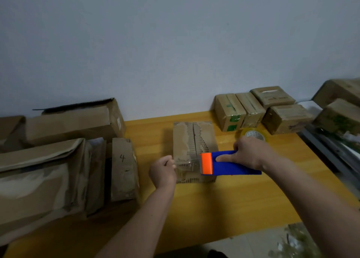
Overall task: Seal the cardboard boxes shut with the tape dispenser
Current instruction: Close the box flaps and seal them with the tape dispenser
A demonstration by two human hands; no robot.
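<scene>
My right hand (pixel 251 153) grips the blue tape dispenser (pixel 229 163) over the torn cardboard box (pixel 191 141), which sits mid-counter (pixel 224 209) toward the far edge. My left hand (pixel 162 171) pinches the clear tape (pixel 186 163) pulled from its orange end.

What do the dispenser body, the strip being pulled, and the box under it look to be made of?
Tape dispenser: likely plastic, smooth matte blue with an orange head. Tape strip: clear glossy film, box visible through it. Cardboard box: brown corrugated board, facing torn, ribs exposed.
</scene>
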